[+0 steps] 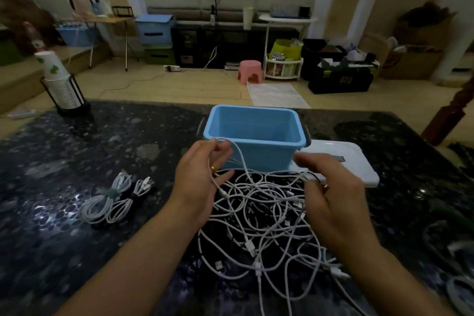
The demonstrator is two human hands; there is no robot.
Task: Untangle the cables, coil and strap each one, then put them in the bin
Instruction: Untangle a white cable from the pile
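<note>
A tangle of white cables [269,215] lies on the dark stone table between my hands. My left hand [202,179] pinches a white cable [238,151] and holds it up in front of the blue bin [254,131]. My right hand [331,192] is blurred over the right side of the tangle; a cable end runs under its fingers, and whether it grips it is unclear. The bin stands empty just beyond the tangle. Two coiled, strapped white cables [112,202] lie to the left of my left arm.
The bin's white lid [346,161] lies to its right. A black rack of paper cups [64,84] stands at the table's far left corner. More coiled cables [451,246] sit dimly at the right edge. A wooden post [451,110] rises beyond the table's right side.
</note>
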